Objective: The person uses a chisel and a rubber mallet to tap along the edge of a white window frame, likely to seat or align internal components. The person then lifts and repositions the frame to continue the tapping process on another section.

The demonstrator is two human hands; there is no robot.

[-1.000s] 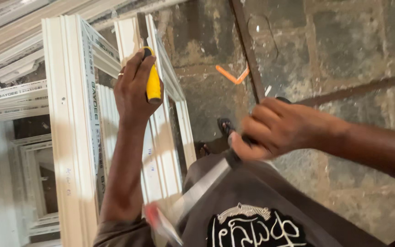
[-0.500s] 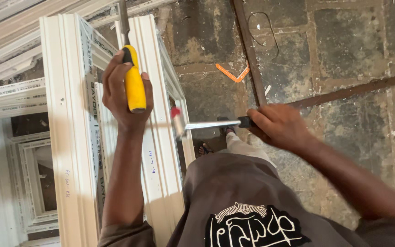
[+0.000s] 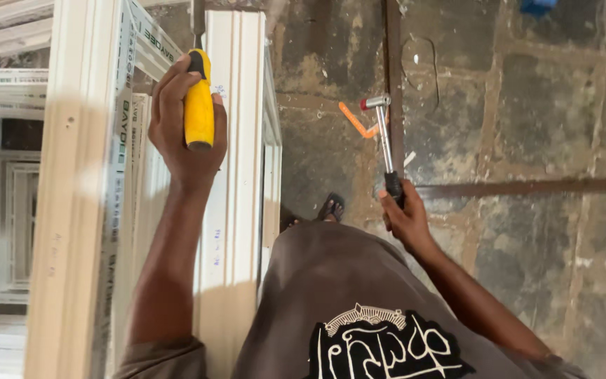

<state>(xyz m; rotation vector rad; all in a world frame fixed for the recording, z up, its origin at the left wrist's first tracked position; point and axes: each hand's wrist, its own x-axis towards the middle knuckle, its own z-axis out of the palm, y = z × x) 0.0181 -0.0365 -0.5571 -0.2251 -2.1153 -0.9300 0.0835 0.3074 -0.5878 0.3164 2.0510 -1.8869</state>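
From the head camera I see my left hand (image 3: 185,133) closed around the yellow handle of a chisel (image 3: 198,105), its dark metal shaft pointing up out of frame beside a white window frame (image 3: 236,175). My right hand (image 3: 402,217) is clamped on the black grip of a small hammer (image 3: 384,144), its thin steel shaft upright, head red-tipped. Below lies a floor of dark, worn stone slabs (image 3: 541,112) with an orange scrap (image 3: 355,121) on it. More white frames (image 3: 8,210) stand stacked to the left.
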